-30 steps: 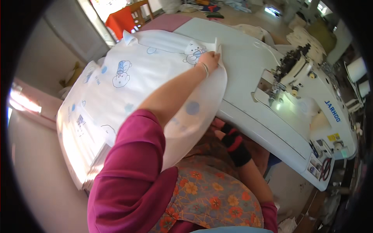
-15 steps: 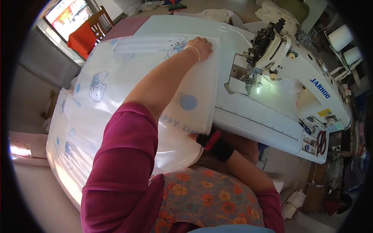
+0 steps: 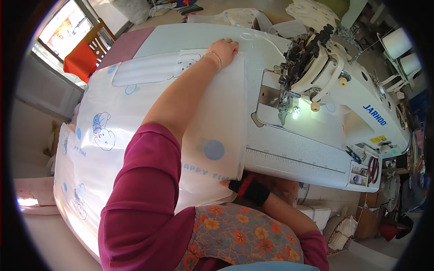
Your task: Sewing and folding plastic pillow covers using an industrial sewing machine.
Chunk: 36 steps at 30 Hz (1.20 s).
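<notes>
The left hand (image 3: 224, 49) rests curled on the cloth's far corner; its fingertips are hidden, so whether it pinches I cannot tell. The cloth (image 3: 129, 101) spreads leftward from both hands, partly covered by the left forearm and sleeve (image 3: 140, 185). At the near corner, the right hand (image 3: 236, 185), in a black wrap (image 3: 255, 192), shows its thumb over the cloth; its fingers are out of sight underneath, their closure unclear. Rightward stands the sewing machine (image 3: 352, 97).

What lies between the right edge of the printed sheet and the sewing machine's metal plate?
In the head view, pale tabletop shows between the sheet and the plate, with a small metal tab beside the plate.
</notes>
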Each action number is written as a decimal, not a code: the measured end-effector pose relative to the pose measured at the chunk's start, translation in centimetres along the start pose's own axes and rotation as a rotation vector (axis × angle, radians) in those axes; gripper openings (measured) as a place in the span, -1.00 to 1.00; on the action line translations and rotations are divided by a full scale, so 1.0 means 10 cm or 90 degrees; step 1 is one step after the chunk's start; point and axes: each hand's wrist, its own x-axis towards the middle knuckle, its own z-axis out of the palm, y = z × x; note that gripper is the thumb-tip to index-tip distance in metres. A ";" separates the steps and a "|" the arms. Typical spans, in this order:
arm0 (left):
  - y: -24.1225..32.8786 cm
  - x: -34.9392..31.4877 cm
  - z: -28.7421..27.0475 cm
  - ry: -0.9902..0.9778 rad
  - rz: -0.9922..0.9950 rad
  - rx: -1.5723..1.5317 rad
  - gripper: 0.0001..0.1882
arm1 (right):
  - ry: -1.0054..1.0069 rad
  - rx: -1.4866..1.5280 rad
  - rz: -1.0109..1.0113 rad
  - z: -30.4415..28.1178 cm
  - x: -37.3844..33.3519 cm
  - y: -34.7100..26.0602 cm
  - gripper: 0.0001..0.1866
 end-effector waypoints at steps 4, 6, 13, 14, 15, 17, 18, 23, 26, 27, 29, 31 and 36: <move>0.00 0.00 0.04 0.017 -0.015 0.011 -0.87 | -0.015 -0.121 -0.006 -0.05 -0.23 -0.33 -0.46; 0.00 0.00 0.03 0.030 -0.012 0.011 -0.87 | -0.005 -0.190 0.047 -0.14 -0.39 -0.57 -0.48; 0.00 -0.02 0.02 0.013 -0.033 -0.012 -0.85 | 0.249 -0.299 -0.092 -0.29 -0.20 -1.14 -0.55; -0.01 -0.03 0.03 0.023 -0.028 -0.027 -0.85 | 0.248 -0.313 -0.137 -0.33 -0.12 -1.18 -0.55; -0.02 -0.03 0.04 0.018 -0.034 -0.020 -0.85 | 0.274 -0.315 -0.136 -0.35 -0.02 -1.19 -0.56; -0.05 -0.03 0.06 0.052 -0.005 -0.032 -0.85 | 0.328 -0.314 -0.132 -0.38 0.13 -1.20 -0.56; -0.07 -0.01 0.08 0.049 0.007 -0.015 -0.85 | 0.333 -0.292 -0.174 -0.37 0.21 -1.17 -0.58; -0.12 0.01 0.11 0.093 0.071 -0.100 -0.86 | 0.361 -0.083 -0.093 -0.42 0.31 -1.11 -0.63; -0.09 0.00 0.09 0.063 0.051 -0.091 -0.81 | 0.318 0.206 -0.025 -0.49 0.34 -1.16 -0.58; -0.08 0.00 0.07 0.068 0.032 -0.113 -0.79 | 0.323 0.209 -0.019 -0.52 0.35 -1.18 -0.58; -0.08 -0.03 0.03 0.072 0.005 -0.130 -0.77 | 0.307 0.220 0.029 -0.53 0.39 -1.23 -0.59; -0.07 -0.04 0.00 0.100 0.015 -0.168 -0.74 | 0.325 0.016 -0.061 -0.48 0.44 -1.23 -0.60; -0.07 -0.04 -0.02 0.104 -0.006 -0.176 -0.70 | 0.337 -0.458 -0.267 -0.39 0.47 -1.18 -0.66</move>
